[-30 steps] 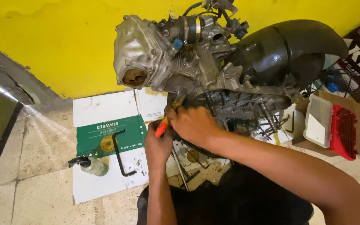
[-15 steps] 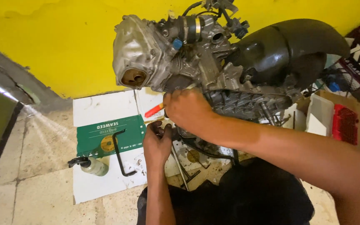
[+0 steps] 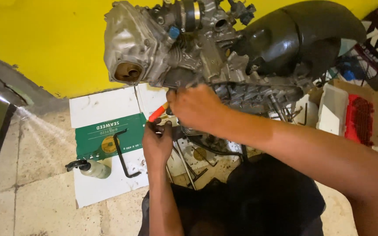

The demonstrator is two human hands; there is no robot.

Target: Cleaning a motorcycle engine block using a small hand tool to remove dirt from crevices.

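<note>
Two bare hands are seen at work under a scooter engine (image 3: 180,48), and the relation that matters most is how the orange-handled screwdriver (image 3: 158,112) lies between them. Nearest the camera, the left hand (image 3: 157,142) is raised from below with its fingers curled closed around something small and dark at the underside of the engine; what exactly is pinched there cannot be told, since the fingers hide it. Just above and to the right of it, the right hand (image 3: 195,107) is closed around the far end of the screwdriver, so that only the orange handle end is left showing, poking out down and to the left of the fist. The long axis of the tool is thus slanted from lower left to upper right, its tip hidden behind the right hand and directed toward the engine casing (the tip itself is not visible). The handle end is found just above the left hand's knuckles, nearly touching, so the left hand is the nearer of the two to the free end. Farther off, on the white card (image 3: 97,109) spread over the floor, a black L-shaped key (image 3: 122,153) and a small spray bottle (image 3: 90,168) are laid well apart from both hands. Beyond the engine, a yellow wall (image 3: 44,39) is seen.
</note>
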